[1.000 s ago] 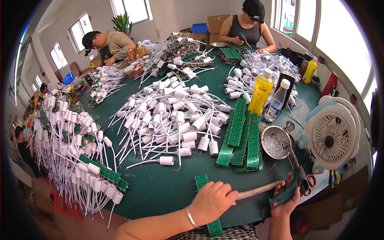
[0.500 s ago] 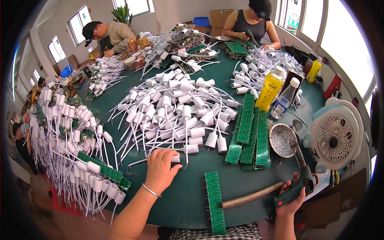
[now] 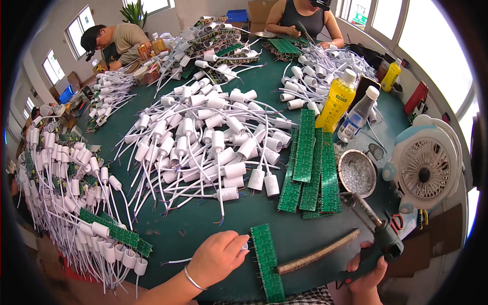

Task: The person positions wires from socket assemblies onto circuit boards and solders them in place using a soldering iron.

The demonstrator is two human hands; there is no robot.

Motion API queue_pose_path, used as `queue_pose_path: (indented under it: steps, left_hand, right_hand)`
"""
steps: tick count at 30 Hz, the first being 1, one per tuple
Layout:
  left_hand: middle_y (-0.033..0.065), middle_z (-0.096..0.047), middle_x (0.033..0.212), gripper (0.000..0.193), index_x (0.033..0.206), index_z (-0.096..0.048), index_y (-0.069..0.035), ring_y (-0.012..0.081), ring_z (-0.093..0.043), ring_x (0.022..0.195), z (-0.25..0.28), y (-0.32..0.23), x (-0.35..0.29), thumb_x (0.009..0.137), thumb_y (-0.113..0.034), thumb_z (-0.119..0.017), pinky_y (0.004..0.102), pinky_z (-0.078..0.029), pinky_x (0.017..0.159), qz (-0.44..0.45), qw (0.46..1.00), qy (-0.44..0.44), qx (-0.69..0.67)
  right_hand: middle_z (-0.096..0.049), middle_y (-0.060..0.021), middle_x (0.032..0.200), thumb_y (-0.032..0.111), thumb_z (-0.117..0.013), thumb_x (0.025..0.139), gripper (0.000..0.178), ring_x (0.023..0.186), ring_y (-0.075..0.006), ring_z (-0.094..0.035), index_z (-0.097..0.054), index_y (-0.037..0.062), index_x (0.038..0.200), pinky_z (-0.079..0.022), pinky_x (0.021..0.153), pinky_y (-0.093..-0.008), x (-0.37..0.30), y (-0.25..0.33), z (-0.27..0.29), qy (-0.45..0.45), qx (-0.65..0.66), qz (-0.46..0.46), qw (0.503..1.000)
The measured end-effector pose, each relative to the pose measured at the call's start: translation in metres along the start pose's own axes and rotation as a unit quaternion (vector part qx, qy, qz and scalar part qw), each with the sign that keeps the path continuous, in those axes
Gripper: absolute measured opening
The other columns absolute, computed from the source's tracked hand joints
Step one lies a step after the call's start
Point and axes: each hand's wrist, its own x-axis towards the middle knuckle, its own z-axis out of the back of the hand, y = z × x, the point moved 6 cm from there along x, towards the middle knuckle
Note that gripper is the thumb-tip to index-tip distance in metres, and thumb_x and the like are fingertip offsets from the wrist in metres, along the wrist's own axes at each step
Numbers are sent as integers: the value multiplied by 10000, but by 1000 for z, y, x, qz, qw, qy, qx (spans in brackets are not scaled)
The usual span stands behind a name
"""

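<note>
My left hand (image 3: 217, 260) is closed around a white lamp socket (image 3: 245, 246), mostly hidden by the fingers; its wire (image 3: 177, 262) sticks out to the left. The fingertips are at the upper left edge of a green circuit board strip (image 3: 268, 263), which lies near the front edge of the table. A wooden stick (image 3: 319, 251) runs from beside that strip toward the right. At the lower right, my right hand (image 3: 367, 268) grips a dark green soldering gun (image 3: 385, 245), its metal barrel pointing up and left toward a metal bowl.
A heap of white wired sockets (image 3: 203, 137) covers the middle; more with boards hang at the left (image 3: 76, 203). Board strips (image 3: 305, 168), the bowl (image 3: 357, 174), bottles (image 3: 337, 99) and a fan (image 3: 426, 168) stand right. Two people (image 3: 305, 23) (image 3: 114, 46) work across the table.
My left hand has come from the heap toward me and right, bringing a socket to the board strip. The soldering gun has tilted more upright in my right hand. The whole view has shifted.
</note>
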Motion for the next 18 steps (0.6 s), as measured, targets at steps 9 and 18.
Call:
queue_pose_path:
  steps: [9,18]
  left_hand:
    - [97,-559,950,235,910,-616,-49,276,-595,806,-4,2,20,705,-47,-732,376,-512,736,-18,998,47,44]
    - [99,-574,957,192,879,-631,-29,284,-594,840,-16,16,21,708,-26,-719,376,-501,732,37,999,-5,11]
  right_hand:
    - [-544,-154,1305,321,-604,888,659,760,-235,-657,-362,46,1435,-550,670,-354,-25,-27,-47,146,50,-186,970]
    - [-570,-163,1212,329,-621,869,661,724,-202,-636,-395,-3,1394,-541,628,-293,-19,-26,-69,141,-20,-196,970]
